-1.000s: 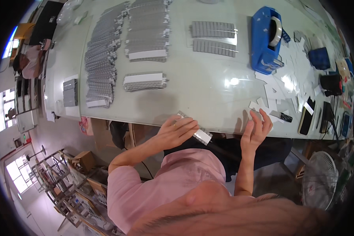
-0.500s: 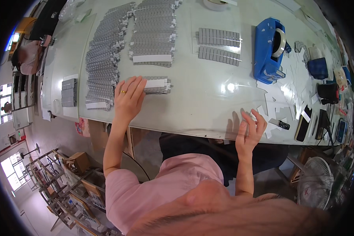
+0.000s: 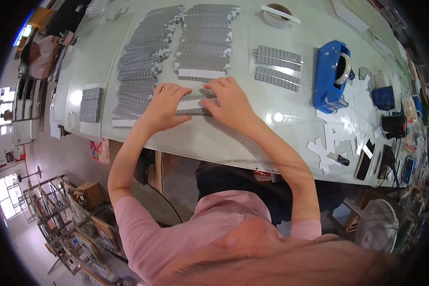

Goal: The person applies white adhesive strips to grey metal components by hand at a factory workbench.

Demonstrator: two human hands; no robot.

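Two bare hands at a short stack of grey ribbed strips, seen from above. The short stack (image 3: 193, 106) lies on the pale tabletop (image 3: 252, 136), toward its near edge, with a white strip (image 3: 191, 104) on its upper face. The left hand (image 3: 169, 107) curves about the left end of the stack, its fingers toward the far side and its thumb toward the near side; the right hand (image 3: 228, 101) stands at the opposite end, thumb and forefinger apart. Each grip is thus partly spread around the stack; whether either pinches it cannot be told. Beyond the hands, two long rows of overlapping grey strips run away from the person: the left row (image 3: 140, 71) and, beside it, the right row (image 3: 205, 40), the latter bearing a white band (image 3: 201, 74) at its near end. To the right, two grey ribbed pieces (image 3: 277, 57) lie one beyond the other, near a blue tape dispenser (image 3: 329, 78). White paper scraps (image 3: 330, 138) are scattered nearer the right edge, close to a dark phone (image 3: 363, 164).
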